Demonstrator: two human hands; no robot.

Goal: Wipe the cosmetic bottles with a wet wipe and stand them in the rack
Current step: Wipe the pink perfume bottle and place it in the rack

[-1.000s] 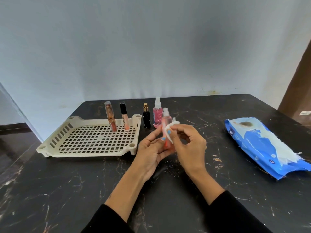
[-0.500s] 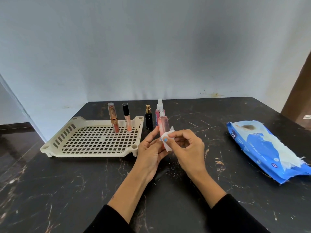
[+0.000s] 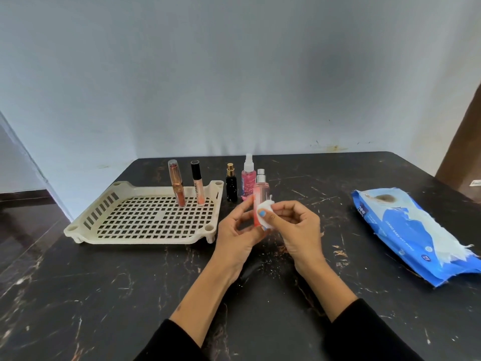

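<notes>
My left hand (image 3: 238, 230) holds a pink-orange spray bottle (image 3: 260, 196) upright above the table, its silver nozzle pointing up. My right hand (image 3: 296, 227) pinches a folded white wet wipe (image 3: 266, 208) against the bottle's side. A cream slotted rack (image 3: 145, 230) lies to the left. Two lip gloss tubes stand at its back edge: a rose-gold one (image 3: 177, 186) and a black-capped one (image 3: 197, 182). On the table behind my hands stand a small black bottle (image 3: 231, 187) and a pink glitter spray bottle (image 3: 248, 178).
A blue pack of wet wipes (image 3: 406, 230) lies open on the right of the black marble table (image 3: 104, 295). A pale wall rises just behind the table's far edge. A brown door edge shows at far right.
The bottle stands more upright and higher in my left hand than before. The wipe has slid along its side under my right fingers.
</notes>
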